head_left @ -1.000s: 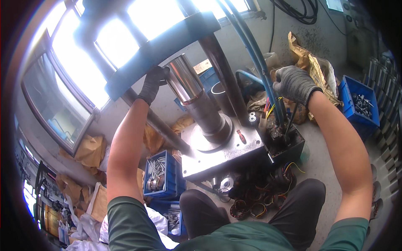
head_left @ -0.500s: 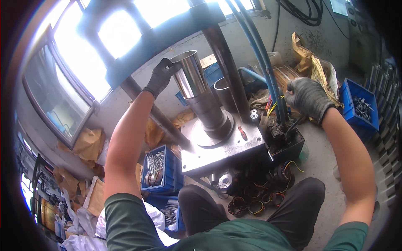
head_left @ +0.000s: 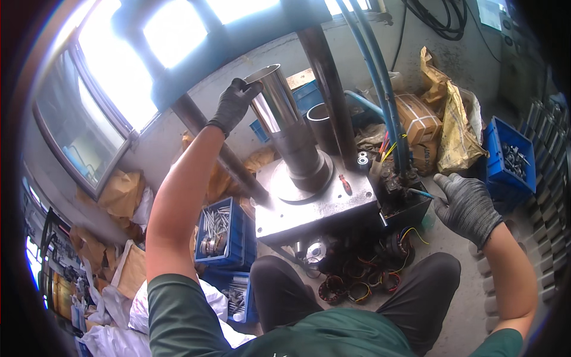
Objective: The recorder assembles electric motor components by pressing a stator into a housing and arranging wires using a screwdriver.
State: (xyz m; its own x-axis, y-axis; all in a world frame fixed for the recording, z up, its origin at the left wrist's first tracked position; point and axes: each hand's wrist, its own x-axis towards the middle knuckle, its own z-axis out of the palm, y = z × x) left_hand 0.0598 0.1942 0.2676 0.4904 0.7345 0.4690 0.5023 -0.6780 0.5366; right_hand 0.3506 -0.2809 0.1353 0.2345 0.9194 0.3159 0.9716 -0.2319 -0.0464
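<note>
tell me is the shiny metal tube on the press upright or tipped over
Upright. The metal tube stands on end on the press plate, open mouth up, with the gloved left hand gripping its top rim.

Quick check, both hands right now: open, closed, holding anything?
Left hand: gloved, fingers closed on the rim of the upright metal tube standing on the press plate.
Right hand: gloved, open, fingers spread, holding nothing, beside the press.

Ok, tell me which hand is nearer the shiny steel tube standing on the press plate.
Left. The left hand grips the steel tube at its top rim. The right hand hangs open off to the right, beside the control box, apart from the tube.
</note>
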